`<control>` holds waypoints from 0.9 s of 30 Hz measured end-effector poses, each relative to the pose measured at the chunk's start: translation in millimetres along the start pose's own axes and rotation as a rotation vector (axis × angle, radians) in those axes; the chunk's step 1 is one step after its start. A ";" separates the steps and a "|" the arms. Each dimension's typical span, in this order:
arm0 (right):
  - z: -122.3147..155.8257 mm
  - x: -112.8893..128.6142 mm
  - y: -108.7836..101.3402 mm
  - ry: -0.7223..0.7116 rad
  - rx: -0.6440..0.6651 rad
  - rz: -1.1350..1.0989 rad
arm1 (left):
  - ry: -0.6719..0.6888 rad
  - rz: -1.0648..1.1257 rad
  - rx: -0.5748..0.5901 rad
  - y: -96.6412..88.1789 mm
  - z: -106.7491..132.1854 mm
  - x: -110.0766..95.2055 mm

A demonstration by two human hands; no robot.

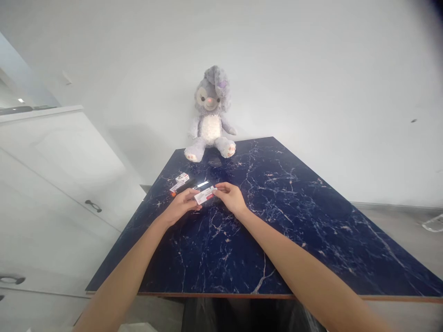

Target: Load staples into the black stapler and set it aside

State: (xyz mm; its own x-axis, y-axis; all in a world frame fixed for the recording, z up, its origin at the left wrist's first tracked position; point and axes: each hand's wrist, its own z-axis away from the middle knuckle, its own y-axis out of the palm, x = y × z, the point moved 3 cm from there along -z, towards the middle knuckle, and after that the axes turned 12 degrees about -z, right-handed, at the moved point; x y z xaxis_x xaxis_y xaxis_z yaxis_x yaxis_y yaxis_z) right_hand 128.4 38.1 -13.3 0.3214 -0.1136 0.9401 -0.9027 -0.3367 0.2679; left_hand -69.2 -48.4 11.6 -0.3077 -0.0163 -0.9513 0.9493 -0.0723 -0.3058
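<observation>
Between my two hands is a small white carton (204,196) with red print, tilted above the table. My left hand (182,204) grips its left end, thumb and fingers on either side. At the other end, the fingertips of my right hand (231,196) pinch the upper right corner. Just beyond my left hand lie two more small white boxes, one box (182,177) behind the other box (177,186). A dark object with a bright, shiny strip (202,184) rests behind the held carton. Close to my left knuckles is a small orange piece (173,194).
A grey-lilac plush rabbit (211,124) sits at the far edge of the dark blue marble-patterned table (277,216), against the white wall. On the left stands a white cabinet (62,175) with dark handles. A clear plastic item (433,224) lies on the floor at far right.
</observation>
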 end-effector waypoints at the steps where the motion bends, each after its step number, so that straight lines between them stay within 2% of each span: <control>1: -0.7 -1.0 0.3 0.005 0.021 -0.011 | 0.005 0.000 0.000 0.2 0.1 0.0; 7: -1.7 -3.3 -2.9 0.040 -0.040 -0.062 | 0.032 0.059 0.020 2.7 0.9 -1.4; 10: -1.9 -3.4 -2.9 0.005 -0.015 0.008 | 0.040 0.066 0.042 4.1 1.8 -3.6; 14: -0.1 -2.5 -0.6 -0.053 0.028 0.108 | 0.044 0.091 -0.006 2.2 2.4 -5.5; 19: 4.2 4.5 0.9 -0.078 -0.018 0.178 | 0.044 0.077 -0.023 2.2 2.0 -4.9; 27: 16.3 20.1 11.7 -0.223 0.089 0.359 | 0.053 0.074 -0.077 -1.7 0.6 -5.5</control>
State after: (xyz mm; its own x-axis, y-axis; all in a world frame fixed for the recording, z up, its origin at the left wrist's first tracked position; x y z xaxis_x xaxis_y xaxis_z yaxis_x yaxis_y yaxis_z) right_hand 129.0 16.6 5.3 0.0535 -0.4339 0.8994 -0.9436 -0.3167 -0.0966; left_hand -69.2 -48.8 17.4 -0.2349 0.0342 -0.9714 0.9720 0.0039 -0.2349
